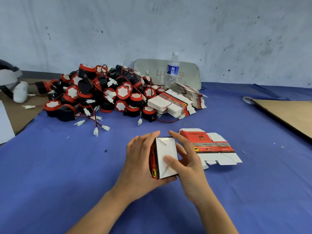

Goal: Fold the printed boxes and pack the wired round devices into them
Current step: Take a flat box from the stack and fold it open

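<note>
Left hand (140, 159) is wrapped round the half-folded box (166, 157) from its left side and underneath, with the fingers curled over the far top edge. Right hand (187, 162) grips the same box from the right, thumb pressing down on the white end flaps and the other fingers tucked behind the right wall. So the box sits between both hands, just above the blue cloth (67, 166), near the middle, white end facing up and red printed side to the left.

Just right of the hands lies a small stack of flat boxes (212, 147), printed side up, with a rubber band (188, 123) a bit farther back. Far left is a big pile of round devices (104, 93), black with red rims and red wires ending in white plugs. Touching its right edge are more bundled flat boxes (177, 102), and a water bottle (172, 70) stands upright behind them. A cardboard sheet (287, 115) lies at the far right.
</note>
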The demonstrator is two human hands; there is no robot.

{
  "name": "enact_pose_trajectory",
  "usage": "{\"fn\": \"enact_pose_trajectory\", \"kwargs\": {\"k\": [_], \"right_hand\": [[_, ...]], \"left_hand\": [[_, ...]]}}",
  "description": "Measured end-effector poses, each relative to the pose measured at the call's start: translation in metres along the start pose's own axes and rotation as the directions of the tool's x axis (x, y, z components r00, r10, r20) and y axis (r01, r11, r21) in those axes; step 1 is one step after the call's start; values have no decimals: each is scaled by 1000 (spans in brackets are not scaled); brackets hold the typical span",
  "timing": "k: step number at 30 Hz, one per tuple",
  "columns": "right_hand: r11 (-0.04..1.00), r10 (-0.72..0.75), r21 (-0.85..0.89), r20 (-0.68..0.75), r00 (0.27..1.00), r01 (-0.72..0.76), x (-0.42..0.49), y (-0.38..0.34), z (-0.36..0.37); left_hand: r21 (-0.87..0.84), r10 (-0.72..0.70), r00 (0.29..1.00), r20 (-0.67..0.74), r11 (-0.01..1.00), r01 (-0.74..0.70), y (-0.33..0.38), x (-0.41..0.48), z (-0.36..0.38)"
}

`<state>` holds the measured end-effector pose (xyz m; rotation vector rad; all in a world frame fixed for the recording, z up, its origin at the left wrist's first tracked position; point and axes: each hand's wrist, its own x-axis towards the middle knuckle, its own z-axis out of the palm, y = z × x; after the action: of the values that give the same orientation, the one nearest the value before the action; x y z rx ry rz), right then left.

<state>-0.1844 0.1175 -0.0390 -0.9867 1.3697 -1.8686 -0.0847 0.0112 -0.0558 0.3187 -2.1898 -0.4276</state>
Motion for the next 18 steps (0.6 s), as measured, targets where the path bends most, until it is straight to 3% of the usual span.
{"fn": "enact_pose_trajectory", "kwargs": {"k": [8,18], "right_hand": [[989,-87,-120,12,996,88,0,4,-1],[959,-166,-227,37,985,170,0,11,0]], "left_hand": [[93,133,990,-38,987,-129,-4,-1,8],[109,120,992,-37,987,-115,-3,-2,7]]}}
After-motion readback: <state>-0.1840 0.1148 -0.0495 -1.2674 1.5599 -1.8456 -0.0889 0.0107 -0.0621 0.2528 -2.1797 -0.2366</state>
